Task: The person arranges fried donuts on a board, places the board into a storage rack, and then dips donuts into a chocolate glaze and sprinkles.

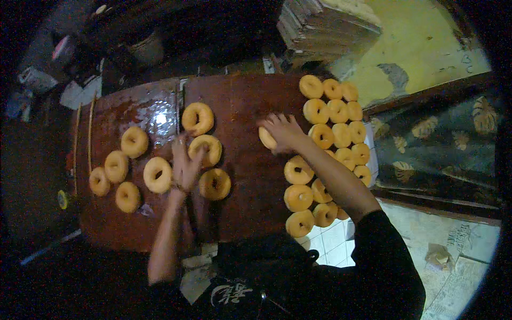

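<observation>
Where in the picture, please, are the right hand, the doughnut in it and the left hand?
Right hand (284, 132): head view, on the back of the hand.
Doughnut in the right hand (266, 138): head view, on its exposed side.
Left hand (186, 168): head view, on the back of the hand.

A glossy reddish-brown wooden counter (242, 213) stretches across the dim room, a bright white glare (162, 118) caught on its wet-looking left part. Beyond its far right corner stands a yellow-green painted wall (432, 40) with a grey peeled patch (396, 77). Along the right hangs a dark green cloth with pale leaf shapes (464, 160). White square floor tiles (332, 246) show below; the left side sinks into darkness.
</observation>
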`<state>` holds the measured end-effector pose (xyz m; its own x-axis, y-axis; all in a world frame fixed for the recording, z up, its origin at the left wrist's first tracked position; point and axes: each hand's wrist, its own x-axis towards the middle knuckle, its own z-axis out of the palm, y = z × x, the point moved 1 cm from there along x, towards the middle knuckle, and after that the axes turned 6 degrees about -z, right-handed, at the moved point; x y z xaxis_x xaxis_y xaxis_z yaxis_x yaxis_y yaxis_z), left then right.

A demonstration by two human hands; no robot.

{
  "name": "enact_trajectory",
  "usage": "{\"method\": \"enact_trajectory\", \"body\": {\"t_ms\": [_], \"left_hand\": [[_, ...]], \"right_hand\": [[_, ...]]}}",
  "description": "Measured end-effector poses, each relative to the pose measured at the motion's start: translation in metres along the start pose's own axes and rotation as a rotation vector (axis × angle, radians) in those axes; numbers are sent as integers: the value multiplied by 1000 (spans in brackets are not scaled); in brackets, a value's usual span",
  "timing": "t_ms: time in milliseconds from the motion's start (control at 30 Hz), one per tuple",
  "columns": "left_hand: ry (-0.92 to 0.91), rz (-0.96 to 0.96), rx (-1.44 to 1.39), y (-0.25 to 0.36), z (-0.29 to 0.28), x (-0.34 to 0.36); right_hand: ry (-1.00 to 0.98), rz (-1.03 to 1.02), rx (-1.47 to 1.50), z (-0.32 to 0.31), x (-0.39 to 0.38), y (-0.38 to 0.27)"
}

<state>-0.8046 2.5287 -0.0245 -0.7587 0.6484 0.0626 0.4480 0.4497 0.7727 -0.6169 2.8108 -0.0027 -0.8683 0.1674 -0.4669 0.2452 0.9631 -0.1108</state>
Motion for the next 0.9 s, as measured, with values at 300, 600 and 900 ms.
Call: {"method": "enact_trajectory", "body": {"t_ms": [300, 600, 900], "left_hand": [[-290, -243, 715, 57, 54, 124], [-299, 17, 750, 2, 78, 154], [-503, 248, 255, 158, 235, 118]], "right_hand": [[228, 126, 150, 25, -77, 57], [859, 335, 861, 24, -251, 59], [926, 996, 962, 239, -481, 27]]}}
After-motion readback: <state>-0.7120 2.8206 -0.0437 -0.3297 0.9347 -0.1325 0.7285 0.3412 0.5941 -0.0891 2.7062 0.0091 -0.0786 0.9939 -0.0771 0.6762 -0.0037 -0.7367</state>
